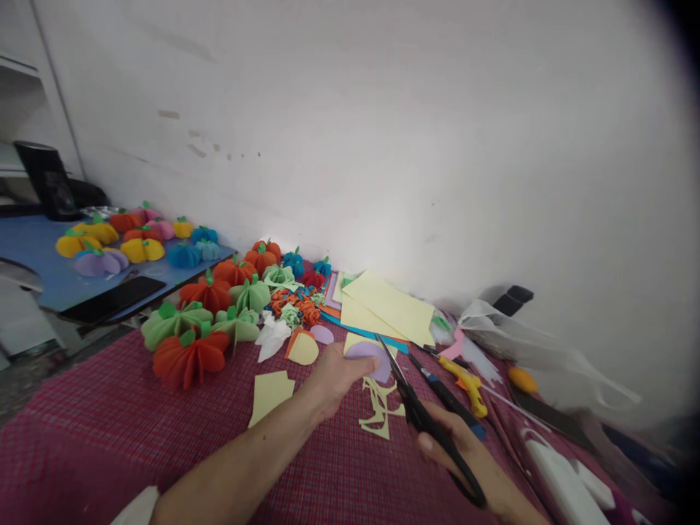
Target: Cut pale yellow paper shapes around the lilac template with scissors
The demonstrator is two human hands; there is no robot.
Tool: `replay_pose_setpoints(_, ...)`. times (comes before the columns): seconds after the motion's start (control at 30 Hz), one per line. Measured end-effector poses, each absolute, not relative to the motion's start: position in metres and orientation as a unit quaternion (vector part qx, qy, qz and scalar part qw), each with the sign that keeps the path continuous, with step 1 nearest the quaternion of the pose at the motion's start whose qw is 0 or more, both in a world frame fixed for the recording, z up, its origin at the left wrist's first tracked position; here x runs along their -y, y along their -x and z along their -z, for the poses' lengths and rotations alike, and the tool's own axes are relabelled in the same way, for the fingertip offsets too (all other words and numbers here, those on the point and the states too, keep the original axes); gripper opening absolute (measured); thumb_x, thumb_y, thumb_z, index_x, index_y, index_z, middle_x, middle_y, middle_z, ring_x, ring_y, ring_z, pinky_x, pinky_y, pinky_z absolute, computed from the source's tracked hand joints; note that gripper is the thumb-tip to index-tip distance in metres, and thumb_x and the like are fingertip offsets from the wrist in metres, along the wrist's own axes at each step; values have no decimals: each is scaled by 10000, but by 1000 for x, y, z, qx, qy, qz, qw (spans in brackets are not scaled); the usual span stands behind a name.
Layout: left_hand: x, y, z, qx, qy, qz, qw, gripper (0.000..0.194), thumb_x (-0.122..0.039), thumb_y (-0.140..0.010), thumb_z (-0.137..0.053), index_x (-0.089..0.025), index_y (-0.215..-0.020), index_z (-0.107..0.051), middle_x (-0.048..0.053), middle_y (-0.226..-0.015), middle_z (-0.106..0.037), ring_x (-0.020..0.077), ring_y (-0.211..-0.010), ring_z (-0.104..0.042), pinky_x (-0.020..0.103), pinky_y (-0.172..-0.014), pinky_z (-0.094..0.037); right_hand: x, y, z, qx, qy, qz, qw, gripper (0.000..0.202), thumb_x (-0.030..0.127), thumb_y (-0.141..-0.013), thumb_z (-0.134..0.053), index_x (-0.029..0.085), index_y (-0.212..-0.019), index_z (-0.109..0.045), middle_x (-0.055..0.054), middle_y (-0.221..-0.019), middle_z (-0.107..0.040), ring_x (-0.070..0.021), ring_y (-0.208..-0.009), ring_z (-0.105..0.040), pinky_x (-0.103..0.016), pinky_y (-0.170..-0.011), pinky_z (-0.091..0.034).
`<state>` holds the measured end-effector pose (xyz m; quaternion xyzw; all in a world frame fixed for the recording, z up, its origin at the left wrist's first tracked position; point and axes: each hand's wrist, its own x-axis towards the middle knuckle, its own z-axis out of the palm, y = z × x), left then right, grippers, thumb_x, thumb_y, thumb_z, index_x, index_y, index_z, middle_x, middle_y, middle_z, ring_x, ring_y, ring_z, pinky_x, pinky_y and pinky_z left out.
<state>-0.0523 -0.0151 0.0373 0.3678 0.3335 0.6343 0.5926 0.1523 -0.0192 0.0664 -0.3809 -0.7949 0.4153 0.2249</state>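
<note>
My left hand (340, 375) is closed, with the thumb pressing on a rounded lilac paper piece (365, 351). Pale yellow paper (356, 337) shows behind that piece, apparently held together with it. In my right hand (456, 436) are black-handled scissors (418, 412), their blades pointing up and away beside the right edge of the papers. Below the papers, curly yellow paper offcuts (377, 417) lie on the cloth. Yellow paper pieces (270, 396) rest left of my left forearm. A cut yellow rounded piece (303, 350) and a lilac one (322, 335) lie farther back.
Folded-paper pumpkins (189, 357) crowd the left side of the checked tablecloth (125, 430); more stand on a blue table (33, 244) with a phone (114, 299). Paper sheets (394, 302) lie at the back. A yellow glue gun (464, 383) and a cutter (445, 394) are at right.
</note>
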Motion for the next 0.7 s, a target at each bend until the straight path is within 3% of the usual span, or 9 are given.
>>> replay_pose_setpoints(0.2,15,52,-36,-345,-376,-629,587,207,-268,-614,-652,-118,-756,-674,86,-748,-671,189,-663,-595,295,-641,-431,20,-150,-70,792,364,-433,231,381,455,-713,-577,168,-953,-648,-32,-620,-564,-200,-655,-535,-286,-607,-462)
replay_pose_setpoints(0.4,16,52,-38,-342,-367,-630,593,189,-266,-607,-661,-121,-728,-669,79,-720,-664,181,-645,-589,296,-642,-432,20,-151,-68,791,368,-422,246,411,463,-698,-589,169,-982,-634,-40,-664,-568,-187,-636,-522,-262,-543,-458)
replay_pose_setpoints(0.7,16,53,-38,-354,-374,-626,585,172,-262,-622,-647,-127,-728,-661,71,-726,-664,185,-656,-595,306,-653,-434,19,-148,-72,785,362,-433,255,283,415,-686,-619,154,-788,-658,-18,-591,-521,-167,-606,-493,-248,-541,-435)
